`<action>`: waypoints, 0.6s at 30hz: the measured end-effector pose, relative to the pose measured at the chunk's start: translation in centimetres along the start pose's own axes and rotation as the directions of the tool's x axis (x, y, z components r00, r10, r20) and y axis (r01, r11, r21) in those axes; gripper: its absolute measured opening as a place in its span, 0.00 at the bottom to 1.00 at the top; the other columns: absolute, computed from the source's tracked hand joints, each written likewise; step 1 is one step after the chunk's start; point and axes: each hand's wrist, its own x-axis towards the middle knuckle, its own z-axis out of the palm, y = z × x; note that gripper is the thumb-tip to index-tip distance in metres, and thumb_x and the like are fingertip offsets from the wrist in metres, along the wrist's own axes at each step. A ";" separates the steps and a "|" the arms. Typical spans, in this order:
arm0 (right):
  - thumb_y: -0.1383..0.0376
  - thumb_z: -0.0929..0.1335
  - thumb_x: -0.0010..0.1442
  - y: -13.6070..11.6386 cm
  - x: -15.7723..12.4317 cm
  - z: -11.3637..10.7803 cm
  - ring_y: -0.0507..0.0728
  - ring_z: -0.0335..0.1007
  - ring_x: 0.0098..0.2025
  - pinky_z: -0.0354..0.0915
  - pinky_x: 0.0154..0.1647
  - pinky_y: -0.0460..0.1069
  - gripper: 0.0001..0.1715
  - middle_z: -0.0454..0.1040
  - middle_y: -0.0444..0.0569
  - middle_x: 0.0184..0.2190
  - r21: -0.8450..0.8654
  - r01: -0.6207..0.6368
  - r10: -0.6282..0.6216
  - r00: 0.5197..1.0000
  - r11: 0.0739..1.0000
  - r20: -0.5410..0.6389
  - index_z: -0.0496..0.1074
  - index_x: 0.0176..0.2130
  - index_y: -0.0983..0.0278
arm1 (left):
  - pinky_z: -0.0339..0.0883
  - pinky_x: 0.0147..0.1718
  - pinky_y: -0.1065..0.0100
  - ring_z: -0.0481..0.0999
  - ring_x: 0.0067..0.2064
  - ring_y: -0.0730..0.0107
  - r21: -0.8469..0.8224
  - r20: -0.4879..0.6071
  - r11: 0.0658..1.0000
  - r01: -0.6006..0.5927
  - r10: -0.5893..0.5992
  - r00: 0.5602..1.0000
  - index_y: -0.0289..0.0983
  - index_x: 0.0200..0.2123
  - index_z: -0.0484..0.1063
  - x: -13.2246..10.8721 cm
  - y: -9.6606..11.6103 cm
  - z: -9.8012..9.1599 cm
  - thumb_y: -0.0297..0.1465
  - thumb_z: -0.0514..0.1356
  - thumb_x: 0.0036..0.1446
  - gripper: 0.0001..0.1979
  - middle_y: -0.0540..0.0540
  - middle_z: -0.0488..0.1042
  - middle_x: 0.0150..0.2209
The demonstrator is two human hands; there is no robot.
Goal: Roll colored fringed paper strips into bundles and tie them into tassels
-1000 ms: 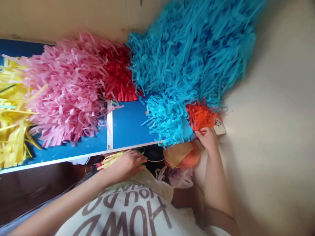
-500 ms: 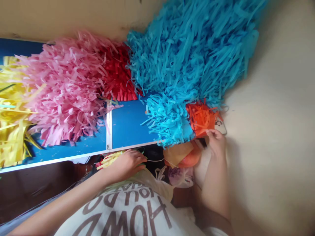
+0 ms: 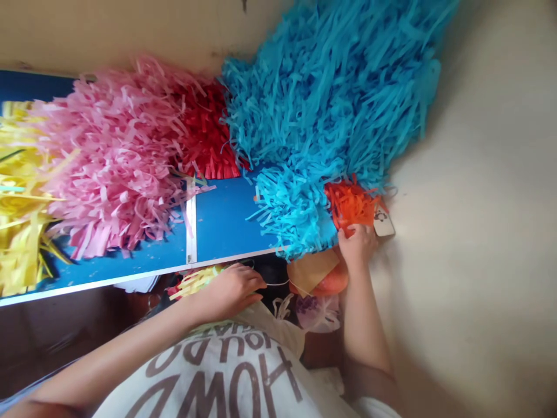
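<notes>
At the table's right end, my right hand [image 3: 359, 245] is closed on the lower edge of a bundle of orange fringed paper [image 3: 351, 203]. Light-blue fringed paper [image 3: 300, 212] lies directly left of that bundle. My left hand [image 3: 238, 289] is near my lap, below the table edge, its fingers bent together. What they hold, if anything, is hidden. Yellow fringed strips [image 3: 202, 281] show beside its wrist, with some red by them. A thin pale cord [image 3: 277, 284] runs right from near its fingertips.
A blue table [image 3: 226, 217] with a pale edge carries pink [image 3: 117, 157], red [image 3: 209, 136] and yellow [image 3: 20, 232] fringed paper. A large blue fringed pile [image 3: 335, 87] stands against the wall [image 3: 487, 203]. Below are a brown paper piece [image 3: 311, 273] and a plastic bag [image 3: 319, 313].
My right hand has shifted left along the orange fringed paper's lower edge, with more fingers around it. The white card-like thing beside it shows more. The left hand has barely moved.
</notes>
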 end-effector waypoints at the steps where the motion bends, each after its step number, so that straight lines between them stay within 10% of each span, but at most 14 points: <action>1: 0.59 0.69 0.48 0.1 0.0 0.2 0.65 0.66 0.44 0.60 0.49 0.59 0.11 0.74 0.57 0.37 0.045 -0.027 0.028 1.000 0.999 -0.004 0.74 0.31 0.64 | 0.70 0.45 0.62 0.79 0.45 0.60 0.001 -0.005 1.000 0.008 -0.008 1.000 0.37 0.46 0.76 -0.2 -0.1 0.0 0.32 0.59 0.64 0.11 0.42 0.80 0.44; 7: 0.56 0.67 0.49 2.9 -0.6 0.8 0.60 0.67 0.36 0.64 0.45 0.56 0.12 0.72 0.51 0.29 0.319 -0.164 0.202 0.975 0.934 -0.090 0.70 0.28 0.63 | 0.69 0.45 0.62 0.79 0.45 0.61 -0.008 -0.024 0.999 0.033 -0.033 0.999 0.38 0.46 0.76 -0.2 -0.5 0.3 0.33 0.59 0.64 0.10 0.43 0.79 0.45; 13: 0.54 0.58 0.56 3.2 -3.9 1.8 0.55 0.66 0.29 0.66 0.30 0.50 0.14 0.64 0.43 0.26 0.595 -0.287 0.497 0.839 0.751 -0.223 0.62 0.34 0.60 | 0.69 0.45 0.63 0.79 0.44 0.62 -0.010 -0.020 1.000 -0.027 0.027 0.999 0.36 0.45 0.76 0.9 0.7 -0.4 0.32 0.59 0.64 0.10 0.43 0.80 0.44; 18: 0.56 0.60 0.55 3.4 -1.6 -1.3 0.58 0.68 0.32 0.68 0.34 0.54 0.10 0.64 0.45 0.29 0.663 -0.275 0.541 0.808 0.696 -0.233 0.61 0.34 0.59 | 0.69 0.45 0.63 0.79 0.44 0.61 -0.022 -0.017 0.996 -0.087 0.086 0.996 0.35 0.45 0.77 1.5 0.8 -0.3 0.32 0.58 0.64 0.11 0.41 0.80 0.42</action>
